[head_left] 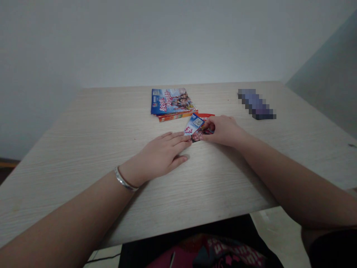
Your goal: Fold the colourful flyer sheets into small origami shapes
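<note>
My right hand (pixel 223 130) is closed in a pinch on a small folded leaflet (pixel 195 126), blue and white with a QR code, lifted a little off the wooden table (pixel 83 134). Flat on the table lies my left hand (pixel 161 154), fingers stretched out and together, with its fingertips touching the leaflet's near left corner. A silver bangle (pixel 124 180) sits on the left wrist. Just behind the hands lies a small stack of colourful leaflets (pixel 171 102), blue on top with an orange one under it. A red sheet (pixel 206 115) peeks out behind the held leaflet.
A dark oblong object (pixel 256 105), blurred out, lies at the back right of the table. The table stands against a pale wall. Below the near edge are my lap in dark and pink clothing (pixel 212 253) and a light floor.
</note>
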